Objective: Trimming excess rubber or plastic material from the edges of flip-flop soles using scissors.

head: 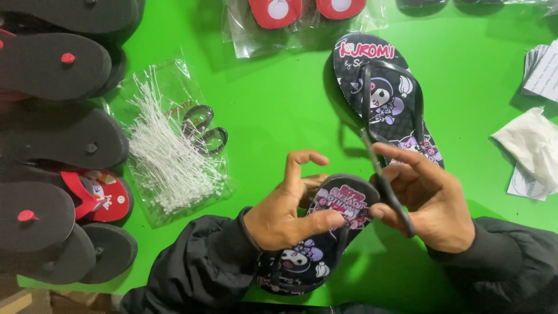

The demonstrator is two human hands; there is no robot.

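My left hand (pixel 285 218) clamps the near sandal (pixel 319 232), its long axis running away toward upper right, thumb on its toe end, while my right hand (pixel 430 203) pinches the black strap (pixel 388 200) just beside it.

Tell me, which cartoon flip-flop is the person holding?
The near flip-flop, held in the left hand, thumb on its print. The other flip-flop lies farther out on the green table.
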